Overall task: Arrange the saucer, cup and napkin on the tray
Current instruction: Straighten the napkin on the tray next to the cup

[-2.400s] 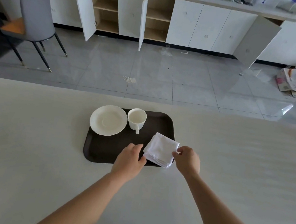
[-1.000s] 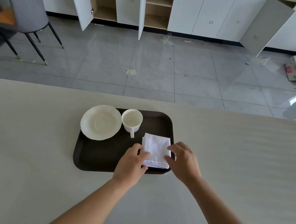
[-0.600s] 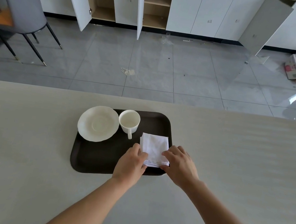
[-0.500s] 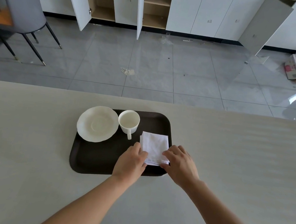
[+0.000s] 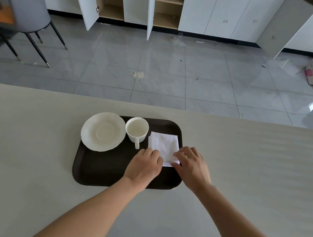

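A dark brown tray [image 5: 105,168] lies on the pale table. On its far left sits a white saucer [image 5: 103,131], overhanging the tray's left rim. A white cup [image 5: 136,129] stands upright just right of it, handle pointing toward me. A folded white napkin [image 5: 163,144] lies flat on the tray's right side, squared with the rim. My left hand [image 5: 144,165] has curled fingers at the napkin's near left edge. My right hand [image 5: 191,165] covers its near right corner, fingers on top and thumb at the edge.
The table's far edge runs just beyond the tray; past it is grey tiled floor with scraps of litter. A grey chair [image 5: 25,1] stands far left. White cabinets [image 5: 215,10] with several open doors line the back wall.
The napkin has turned from diagonal to square with the tray and slid a little farther in. Both hands stayed on its near edge.
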Tool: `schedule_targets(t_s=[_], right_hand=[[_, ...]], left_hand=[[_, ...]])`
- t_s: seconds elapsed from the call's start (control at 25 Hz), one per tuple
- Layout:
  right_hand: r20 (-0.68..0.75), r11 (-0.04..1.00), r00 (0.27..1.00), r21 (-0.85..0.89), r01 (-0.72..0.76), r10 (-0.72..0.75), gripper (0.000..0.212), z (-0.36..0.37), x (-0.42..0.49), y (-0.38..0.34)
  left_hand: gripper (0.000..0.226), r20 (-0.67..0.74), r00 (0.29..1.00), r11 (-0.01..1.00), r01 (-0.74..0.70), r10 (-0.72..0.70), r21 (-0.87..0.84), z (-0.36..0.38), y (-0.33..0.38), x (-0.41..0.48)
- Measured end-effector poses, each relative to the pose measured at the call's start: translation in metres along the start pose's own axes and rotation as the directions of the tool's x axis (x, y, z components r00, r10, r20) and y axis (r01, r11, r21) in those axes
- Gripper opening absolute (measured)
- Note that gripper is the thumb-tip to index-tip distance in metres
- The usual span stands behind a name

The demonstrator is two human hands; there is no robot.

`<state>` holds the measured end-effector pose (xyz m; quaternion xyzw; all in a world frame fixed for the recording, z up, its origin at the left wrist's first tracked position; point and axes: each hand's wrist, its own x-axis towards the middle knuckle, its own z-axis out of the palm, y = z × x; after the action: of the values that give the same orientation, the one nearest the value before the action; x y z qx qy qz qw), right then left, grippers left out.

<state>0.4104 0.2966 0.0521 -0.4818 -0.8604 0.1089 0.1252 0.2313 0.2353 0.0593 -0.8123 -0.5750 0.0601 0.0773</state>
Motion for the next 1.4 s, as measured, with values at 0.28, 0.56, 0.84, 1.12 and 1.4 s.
schedule_targets(t_s=[0.28,0.56,0.84,1.12,1.4], right_hand=[[0.05,0.999,0.998,-0.002,0.037,-0.036,0.035,0.002,0.01,0.011],[-0.013,0.999,0.999,0.017,0.034,-0.034,0.028,0.009,0.025,0.012],[-0.056,0.998,0.998,0.036,0.041,-0.039,0.026,0.016,0.029,0.013],[-0.034,0.999,0.999,0.036,0.019,-0.018,0.027,0.019,0.032,0.013],[-0.006,1.0,1.0,0.011,-0.023,0.023,0.042,0.025,0.034,0.018]], left_hand=[[0.017,0.056,0.998,0.993,-0.043,0.037,0.107,-0.007,-0.011,0.018],[0.02,0.106,0.994,0.992,-0.024,0.011,0.125,-0.007,-0.01,0.026],[0.014,0.071,0.997,0.995,0.031,-0.038,0.09,0.01,-0.007,0.03],[0.038,0.119,0.98,0.987,0.161,-0.158,-0.023,0.018,-0.002,0.029],[0.076,0.206,0.959,0.949,0.237,-0.194,-0.208,0.033,0.009,0.024]])
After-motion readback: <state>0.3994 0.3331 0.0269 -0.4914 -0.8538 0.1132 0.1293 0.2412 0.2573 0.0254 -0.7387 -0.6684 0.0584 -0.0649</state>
